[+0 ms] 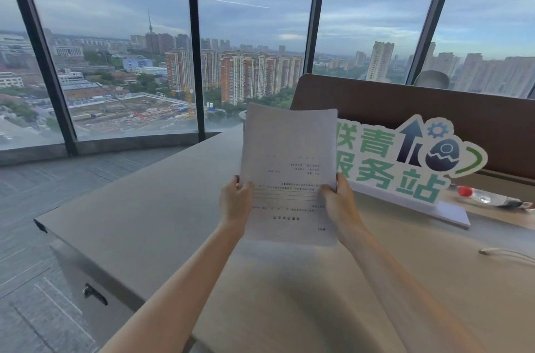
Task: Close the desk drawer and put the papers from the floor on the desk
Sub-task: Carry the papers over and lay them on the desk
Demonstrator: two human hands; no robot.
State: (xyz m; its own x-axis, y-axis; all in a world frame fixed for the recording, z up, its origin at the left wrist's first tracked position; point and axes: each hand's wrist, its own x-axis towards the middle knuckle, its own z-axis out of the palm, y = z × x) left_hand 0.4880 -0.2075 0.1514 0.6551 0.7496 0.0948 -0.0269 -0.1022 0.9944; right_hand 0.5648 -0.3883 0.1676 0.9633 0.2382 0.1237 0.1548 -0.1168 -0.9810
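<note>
Gripping the papers (289,176) by their two side edges, both hands hold the sheets above the desk (162,216), clear of its surface. The left hand (236,199) clamps the left edge, thumb on the printed face and fingers behind. The right hand (337,200) clamps the right edge in the same manner. The sheets stand nearly upright, printed side toward the camera, with the text upside down. Their lower edge hangs just over the desktop and casts a soft shadow on it.

Relative to the desk: a green-lettered sign (405,167) on a white base stands on the far right part, just beside the papers. A clear bottle with a red cap (489,198) lies on its side behind the sign. A brown partition (376,101) rises along the far right edge. A dark handle (94,293) shows on the left front panel, which sits flush.
</note>
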